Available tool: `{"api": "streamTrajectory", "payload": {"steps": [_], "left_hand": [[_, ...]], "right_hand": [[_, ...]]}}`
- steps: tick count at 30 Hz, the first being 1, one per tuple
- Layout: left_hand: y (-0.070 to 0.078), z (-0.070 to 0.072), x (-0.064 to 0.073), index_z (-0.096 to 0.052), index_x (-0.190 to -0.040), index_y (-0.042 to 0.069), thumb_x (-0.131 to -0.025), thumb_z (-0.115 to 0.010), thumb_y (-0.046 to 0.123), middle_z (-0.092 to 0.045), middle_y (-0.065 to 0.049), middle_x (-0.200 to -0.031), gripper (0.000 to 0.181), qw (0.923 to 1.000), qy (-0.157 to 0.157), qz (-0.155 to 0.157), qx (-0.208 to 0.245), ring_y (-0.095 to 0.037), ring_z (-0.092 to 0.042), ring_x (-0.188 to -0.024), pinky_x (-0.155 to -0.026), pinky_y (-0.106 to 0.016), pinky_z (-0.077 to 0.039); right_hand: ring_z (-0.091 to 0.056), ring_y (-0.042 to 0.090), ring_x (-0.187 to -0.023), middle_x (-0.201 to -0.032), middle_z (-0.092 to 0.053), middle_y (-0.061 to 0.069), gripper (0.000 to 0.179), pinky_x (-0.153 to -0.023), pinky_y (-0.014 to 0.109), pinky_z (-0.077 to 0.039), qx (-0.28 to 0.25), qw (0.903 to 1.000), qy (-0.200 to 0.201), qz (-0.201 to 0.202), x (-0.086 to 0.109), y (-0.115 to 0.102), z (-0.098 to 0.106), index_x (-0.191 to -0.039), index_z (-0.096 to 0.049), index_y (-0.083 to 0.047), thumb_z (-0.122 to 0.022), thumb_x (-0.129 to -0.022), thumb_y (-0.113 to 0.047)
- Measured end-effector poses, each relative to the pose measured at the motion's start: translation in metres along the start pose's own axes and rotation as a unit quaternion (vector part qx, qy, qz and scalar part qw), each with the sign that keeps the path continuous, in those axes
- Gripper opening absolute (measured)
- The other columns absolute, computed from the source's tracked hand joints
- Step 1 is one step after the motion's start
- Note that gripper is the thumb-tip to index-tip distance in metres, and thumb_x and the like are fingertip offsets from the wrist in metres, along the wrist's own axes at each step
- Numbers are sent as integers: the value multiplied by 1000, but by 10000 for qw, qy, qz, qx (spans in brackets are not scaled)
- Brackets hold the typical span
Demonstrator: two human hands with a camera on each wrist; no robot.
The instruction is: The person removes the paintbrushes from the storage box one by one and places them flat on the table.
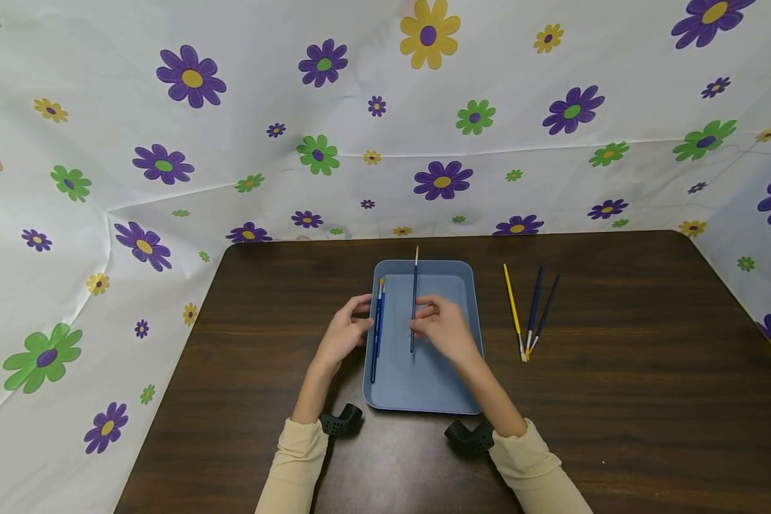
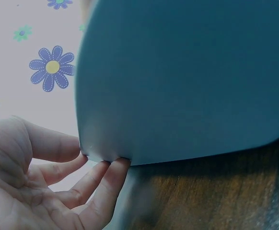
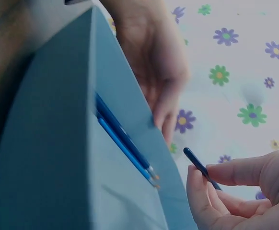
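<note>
- Tray (image 1: 446, 385): mid-table; its left wall pinched between thumb and fingers of the left hand (image 1: 343, 332), likely to steady it.
- Brush (image 1: 415, 268): over the tray, bristles far; clamped near its handle end by the right hand (image 1: 446, 328), presumably keeping the tip clear.
- Blue pair (image 1: 374, 364): inside, along the left wall, bristles far, seemingly aligned.
- Loose trio (image 1: 535, 307): on the table (image 1: 630, 371), right of the tray, bristles near and bunched, within right-hand reach.

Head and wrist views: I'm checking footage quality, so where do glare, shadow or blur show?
Head view: pale glare on the dark wood-grain table; left wrist view: the tray dim and bluish; right wrist view: a soft shadow inside the tray, the left hand blurred beyond.
</note>
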State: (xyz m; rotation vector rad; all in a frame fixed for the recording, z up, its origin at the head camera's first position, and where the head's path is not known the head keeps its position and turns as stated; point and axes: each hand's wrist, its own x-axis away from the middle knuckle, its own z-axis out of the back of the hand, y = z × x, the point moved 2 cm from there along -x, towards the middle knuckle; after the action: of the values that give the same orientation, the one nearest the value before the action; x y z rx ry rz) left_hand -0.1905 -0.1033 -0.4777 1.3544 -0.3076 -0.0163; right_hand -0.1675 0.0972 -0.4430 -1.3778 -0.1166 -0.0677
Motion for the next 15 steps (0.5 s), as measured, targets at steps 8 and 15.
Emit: {"api": "streamTrajectory", "payload": {"steps": [8, 15], "left_hand": [[1, -1, 1, -46, -153, 2, -101, -54, 3, -50, -25, -141, 52, 10000, -15, -2, 63, -38, -60, -112, -72, -41, -58], [0, 0, 1, -48, -152, 3, -101, -55, 4, -52, -24, -140, 51, 10000, -25, -31, 69, -35, -61, -109, -71, -40, -58]], "right_hand": [[-70, 15, -76, -98, -66, 21, 40, -72, 32, -61, 77, 9996, 260, -94, -2, -3, 23, -128, -61, 16, -70, -90, 10], [-70, 11, -78, -101, -65, 17, 42, -76, 31, -61, -24, 9992, 277, -288, -4, -3, 44, -132, -58, 16, -69, -93, 6]]}}
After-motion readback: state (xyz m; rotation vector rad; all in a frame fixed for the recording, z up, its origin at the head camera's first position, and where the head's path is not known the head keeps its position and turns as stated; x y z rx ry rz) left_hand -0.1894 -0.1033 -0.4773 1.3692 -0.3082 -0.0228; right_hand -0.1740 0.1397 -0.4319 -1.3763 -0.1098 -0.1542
